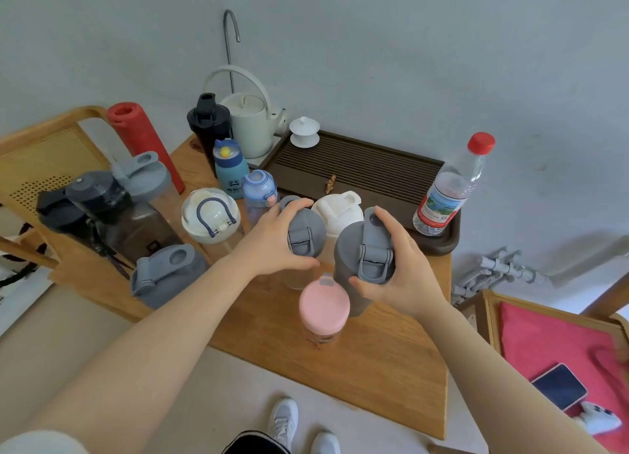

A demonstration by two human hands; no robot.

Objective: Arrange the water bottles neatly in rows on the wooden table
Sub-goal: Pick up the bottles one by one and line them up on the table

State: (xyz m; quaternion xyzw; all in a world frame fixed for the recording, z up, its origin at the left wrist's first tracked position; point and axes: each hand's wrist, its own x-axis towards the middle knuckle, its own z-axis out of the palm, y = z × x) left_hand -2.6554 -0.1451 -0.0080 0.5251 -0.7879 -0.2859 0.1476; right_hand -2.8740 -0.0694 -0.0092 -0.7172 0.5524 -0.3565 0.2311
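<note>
My left hand (272, 239) grips the grey flip lid of a clear bottle (306, 235) standing mid-table. My right hand (398, 263) holds the top of a taller all-grey bottle (350, 259) just to its right. A pink-lidded bottle (324, 305) stands in front of both, and a white-lidded one (338, 210) behind them. Further left on the wooden table (374, 368) stand a light-blue bottle (259, 191), a teal cartoon bottle (230, 169), a black shaker (209, 123), a white-lidded bottle with a blue loop (211, 217) and a grey-lidded bottle (168, 273).
A dark tea tray (357, 171) fills the table's back right, with a red-capped plastic bottle (449, 188), a white cup (304, 132) and a white kettle (252, 127). Dark bottles (98, 208) and a red flask (143, 140) crowd the left chair. A phone (560, 385) lies on a red cushion.
</note>
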